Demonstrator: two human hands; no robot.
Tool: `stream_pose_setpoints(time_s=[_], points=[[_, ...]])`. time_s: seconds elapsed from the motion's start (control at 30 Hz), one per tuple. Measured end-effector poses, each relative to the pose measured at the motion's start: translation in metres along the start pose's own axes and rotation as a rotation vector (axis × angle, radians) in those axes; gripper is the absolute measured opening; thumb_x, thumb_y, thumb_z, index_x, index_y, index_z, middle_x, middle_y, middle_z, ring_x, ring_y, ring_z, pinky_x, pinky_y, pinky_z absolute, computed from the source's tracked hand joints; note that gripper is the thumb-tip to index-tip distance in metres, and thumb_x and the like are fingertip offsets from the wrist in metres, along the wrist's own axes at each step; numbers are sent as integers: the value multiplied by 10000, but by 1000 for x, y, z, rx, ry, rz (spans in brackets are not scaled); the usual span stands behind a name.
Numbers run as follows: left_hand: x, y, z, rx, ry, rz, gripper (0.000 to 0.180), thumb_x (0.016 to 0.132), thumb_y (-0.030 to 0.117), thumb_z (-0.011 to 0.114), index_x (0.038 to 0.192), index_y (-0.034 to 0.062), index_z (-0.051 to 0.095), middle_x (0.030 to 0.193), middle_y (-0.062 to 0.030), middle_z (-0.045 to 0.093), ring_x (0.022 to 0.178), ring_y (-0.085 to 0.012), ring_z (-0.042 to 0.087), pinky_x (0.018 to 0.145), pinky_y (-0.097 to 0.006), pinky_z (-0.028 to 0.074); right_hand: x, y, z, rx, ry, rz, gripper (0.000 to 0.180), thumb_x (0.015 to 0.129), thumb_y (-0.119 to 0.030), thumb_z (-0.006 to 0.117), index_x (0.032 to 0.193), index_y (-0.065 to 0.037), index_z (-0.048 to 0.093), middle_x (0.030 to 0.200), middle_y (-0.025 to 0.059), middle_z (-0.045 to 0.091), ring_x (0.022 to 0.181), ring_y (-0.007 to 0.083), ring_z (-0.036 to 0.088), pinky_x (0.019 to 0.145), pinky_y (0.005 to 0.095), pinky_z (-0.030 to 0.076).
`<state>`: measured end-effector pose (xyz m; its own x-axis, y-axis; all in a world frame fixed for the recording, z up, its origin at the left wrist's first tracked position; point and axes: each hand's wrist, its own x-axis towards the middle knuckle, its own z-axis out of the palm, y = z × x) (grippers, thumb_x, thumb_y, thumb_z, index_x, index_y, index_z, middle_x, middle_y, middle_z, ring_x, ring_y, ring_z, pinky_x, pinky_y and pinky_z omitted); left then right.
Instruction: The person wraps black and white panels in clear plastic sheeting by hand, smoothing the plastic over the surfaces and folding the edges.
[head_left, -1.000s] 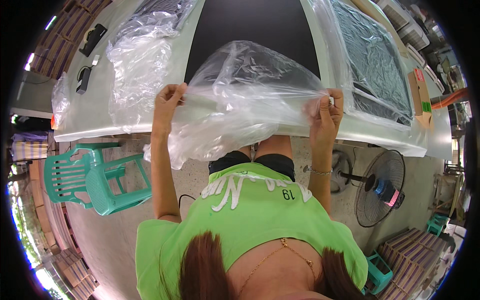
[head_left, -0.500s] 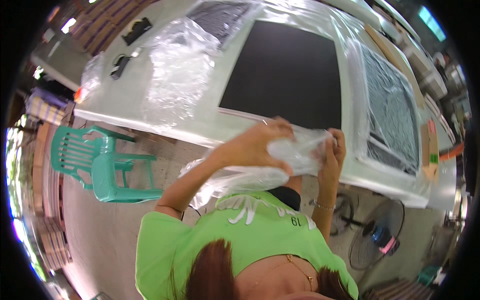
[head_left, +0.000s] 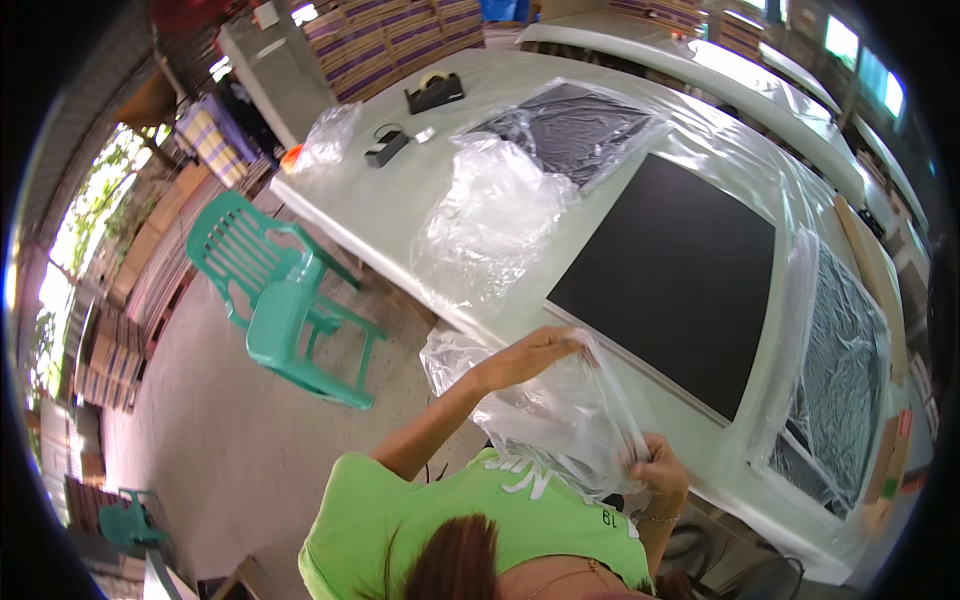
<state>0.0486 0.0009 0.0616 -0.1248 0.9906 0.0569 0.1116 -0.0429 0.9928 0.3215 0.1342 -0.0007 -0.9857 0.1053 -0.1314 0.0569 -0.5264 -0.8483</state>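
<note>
A clear plastic bag (head_left: pixel 560 415) hangs in front of my body at the table's near edge, crumpled at its left end. My left hand (head_left: pixel 535 355) pinches its upper edge beside the near side of a flat black panel (head_left: pixel 675 285). Lower and to the right, my right hand (head_left: pixel 660 467) grips the same edge, so the film is drawn taut between the two. The panel lies flat on the table, apart from the bag. Part of each hand's fingertips is covered by the film.
On the pale covered table (head_left: pixel 400 225) lie loose clear film (head_left: pixel 495 215), a film-wrapped dark panel (head_left: pixel 575 125) and another wrapped panel (head_left: pixel 835 365) at right. A tape dispenser (head_left: pixel 435 93) and small black box (head_left: pixel 386 149) sit farther left. Green chairs (head_left: pixel 280 310) stand at left.
The view has swung, so table and chairs sit elsewhere in it. My hands have drawn apart, and the bunched bag between them is now spread with a straight, taut edge.
</note>
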Motion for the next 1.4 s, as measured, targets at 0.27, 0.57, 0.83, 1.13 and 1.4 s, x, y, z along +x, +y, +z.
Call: stream_pose_setpoints(time_s=[0.27,0.57,0.83,1.13,1.4], points=[[-24,-18,-13,-591,504,-313,581,942,486,462,1247,-7,488,1165,-115,550,1021,-186,557,895,-345,478,-30,37,-13,351,263,-582,465,814,-239,671,1159,22,503,1019,93,573,844,180,562,734,290,435],[-46,-42,29,-428,45,-499,815,860,656,448,1430,89,316,1448,-122,335,1297,-288,366,1055,-445,329,-34,19,-51,105,894,-950,542,937,-217,521,1395,11,342,1300,133,506,1129,282,543,1006,395,422],[-79,-44,66,-340,-15,-352,683,942,538,365,1319,-29,425,1326,-179,484,1234,-300,459,1056,-492,347,-27,-1,-32,788,508,-984,437,926,-380,532,1105,19,544,938,106,621,862,245,619,956,420,450],[36,-67,13,-1147,-441,150,523,960,392,413,1276,-21,480,1213,-182,568,1155,-289,522,1043,-425,358,-64,17,-23,652,760,-459,407,924,-336,561,1134,12,540,948,85,624,815,179,615,769,350,527],[90,-19,-68,-764,167,377,544,961,453,435,1333,57,447,1271,-71,547,1136,-159,532,981,-401,423,-28,96,21,782,178,-93,481,946,-367,506,1234,18,508,1020,83,640,848,156,623,719,291,541]])
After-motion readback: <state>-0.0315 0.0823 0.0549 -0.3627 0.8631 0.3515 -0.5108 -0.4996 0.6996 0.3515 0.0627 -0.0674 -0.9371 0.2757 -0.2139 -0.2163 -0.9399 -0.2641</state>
